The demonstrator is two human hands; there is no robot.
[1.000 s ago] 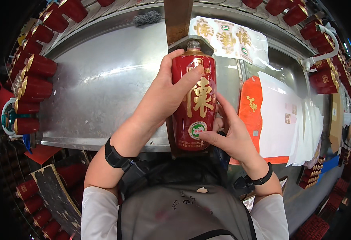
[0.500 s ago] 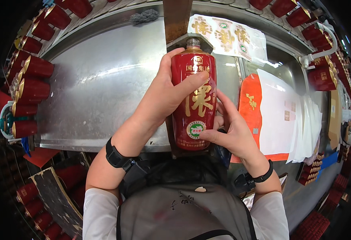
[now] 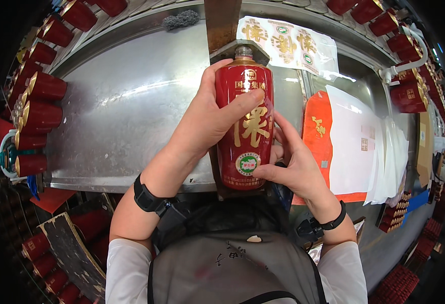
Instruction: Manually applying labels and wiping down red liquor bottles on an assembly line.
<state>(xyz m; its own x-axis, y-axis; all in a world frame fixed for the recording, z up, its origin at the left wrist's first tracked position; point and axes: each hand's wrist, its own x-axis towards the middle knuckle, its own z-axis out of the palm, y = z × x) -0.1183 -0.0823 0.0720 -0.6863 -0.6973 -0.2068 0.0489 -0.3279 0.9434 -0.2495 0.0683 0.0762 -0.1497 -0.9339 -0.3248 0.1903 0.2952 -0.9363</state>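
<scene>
A red bottle [image 3: 244, 137] with gold characters and a round green-and-white emblem lies in front of me, its clear, uncapped neck pointing away. My left hand [image 3: 217, 109] wraps round its upper left side, the thumb resting across the gold lettering. Lower down on the right, my right hand [image 3: 293, 162] grips the bottle, its thumb near the round emblem and its other fingers partly hidden behind the glass. Beneath the bottle runs a brown bar-like support [image 3: 222, 25], with a grey angular metal piece [image 3: 222, 52] around the neck end.
Right of the bottle, white sheets [image 3: 349, 142] partly cover an orange sheet [image 3: 316, 114]. A printed sheet of gold characters [image 3: 313, 43] lies beyond. A metal worktop [image 3: 126, 101] stretches left, with a grey scrubber [image 3: 181, 20] at its back. Red cups [image 3: 42, 114] line the left edge.
The bottle and both hands have shifted very slightly left with the view. My grip on the bottle looks the same.
</scene>
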